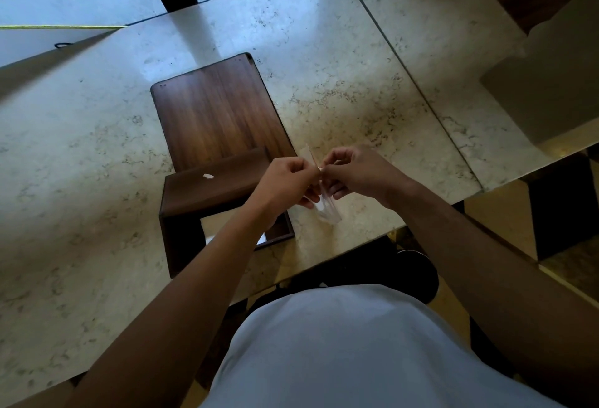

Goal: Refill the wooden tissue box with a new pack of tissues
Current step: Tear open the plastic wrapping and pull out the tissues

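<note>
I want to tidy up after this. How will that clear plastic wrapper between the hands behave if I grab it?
Probably floppy: the clear wrapper hangs limp below the left hand and right hand. Likely very light, being thin and see-through. It may slip, since its surface looks glossy.

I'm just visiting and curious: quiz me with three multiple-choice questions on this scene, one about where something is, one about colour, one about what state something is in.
1. Where does the wooden tissue box stand?
A. On the marble table
B. On the floor
C. On a chair

2. What colour is the box?
A. White
B. Dark brown
C. Green

3. What are the hands doing?
A. Resting flat on the table
B. Both pinching a clear plastic wrapper
C. Lifting the box

Answers: 1 A, the box sits on the marble table. 2 B, its wood is dark brown. 3 B, the left hand and right hand pinch the clear plastic wrapper between them.
</note>
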